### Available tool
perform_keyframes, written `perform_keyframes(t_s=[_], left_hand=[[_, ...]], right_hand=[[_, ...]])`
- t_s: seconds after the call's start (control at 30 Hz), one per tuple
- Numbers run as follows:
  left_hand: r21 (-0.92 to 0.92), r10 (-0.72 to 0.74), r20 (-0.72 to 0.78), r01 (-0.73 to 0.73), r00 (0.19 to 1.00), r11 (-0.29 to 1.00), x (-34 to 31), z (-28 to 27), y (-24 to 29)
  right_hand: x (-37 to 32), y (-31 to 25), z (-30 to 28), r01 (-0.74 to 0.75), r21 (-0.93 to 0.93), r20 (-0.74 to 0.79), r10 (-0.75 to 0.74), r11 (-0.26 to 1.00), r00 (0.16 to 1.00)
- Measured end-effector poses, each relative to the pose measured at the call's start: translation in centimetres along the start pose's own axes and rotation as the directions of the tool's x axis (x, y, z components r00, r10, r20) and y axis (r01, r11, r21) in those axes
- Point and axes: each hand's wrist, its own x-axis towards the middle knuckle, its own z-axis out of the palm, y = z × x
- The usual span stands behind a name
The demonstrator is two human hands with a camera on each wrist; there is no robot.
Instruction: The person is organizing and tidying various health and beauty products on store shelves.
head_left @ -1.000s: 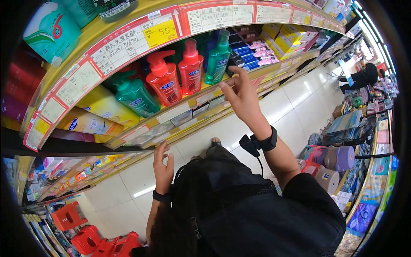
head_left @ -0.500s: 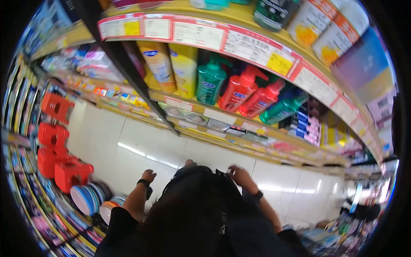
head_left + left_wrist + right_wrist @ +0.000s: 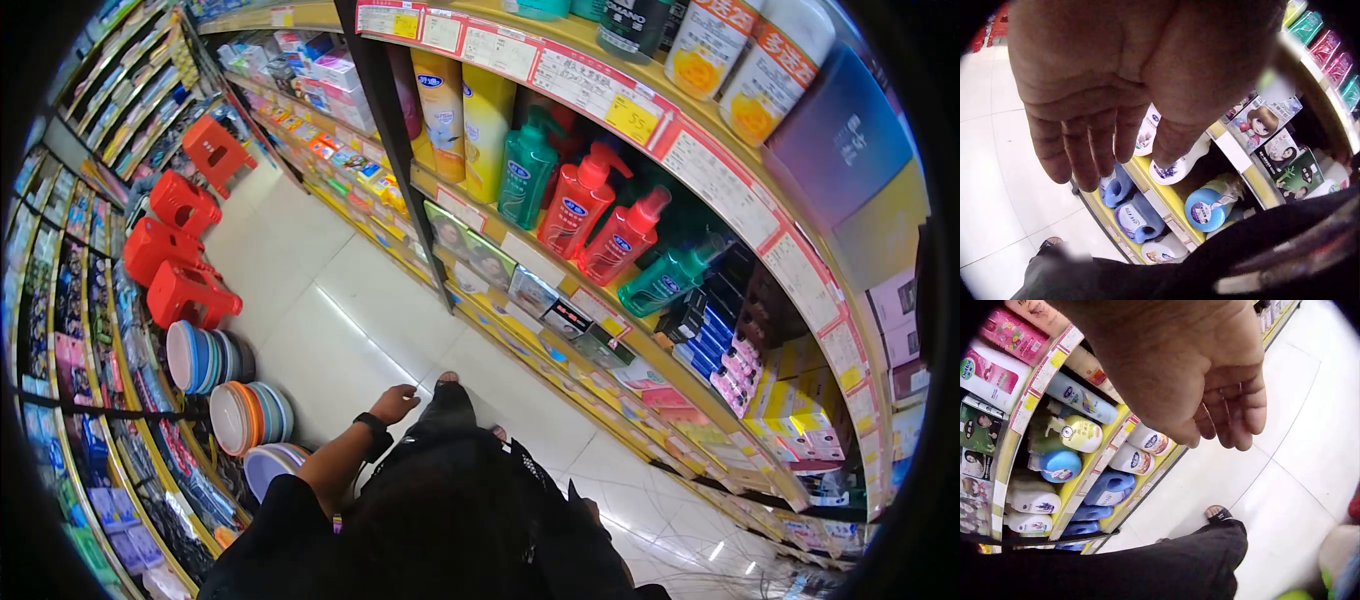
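My left hand (image 3: 395, 403) hangs low over the floor in front of the body, holding nothing. Its fingers (image 3: 1079, 147) look fairly straight and loose in the left wrist view, overlapping white bottles (image 3: 1175, 164) on a low shelf. In the right wrist view my right hand (image 3: 1204, 381) is empty too, fingers loosely bent; the body hides most of it in the head view. On the shelf ahead stand green pump bottles (image 3: 527, 170), red pump bottles (image 3: 575, 208) and a leaning green spray bottle (image 3: 655, 283), apart from both hands.
Red plastic stools (image 3: 190, 292) and stacked basins (image 3: 235, 420) line the left side of the tiled aisle floor (image 3: 330, 330). A dark shelf post (image 3: 400, 150) stands between shelf bays. Flat picture boxes (image 3: 490, 262) sit on the shelf below the bottles. A sandalled foot (image 3: 1216, 512) is on the floor.
My right hand has dropped from beside the green spray bottle down to the body's side. The view has swung left, bringing the stools and basins in. The bottles remain on the shelf.
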Motion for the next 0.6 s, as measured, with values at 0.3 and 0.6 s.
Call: perform_keyframes(t_s=[0.3,0.6], left_hand=[[0.235,-0.096,-0.054,0.106,0.994,0.966,-7.5,0.7,-5.7],[0.235,-0.120,-0.073,0.134,0.990,0.963,-8.5,-0.6,-9.5]], right_hand=[[6.7,-1.6,-0.8,-0.198,0.850,0.068,0.271,0.489,0.960],[6.0,1.2,4.6,0.188,0.632,-0.210,-0.067,0.752,0.975]])
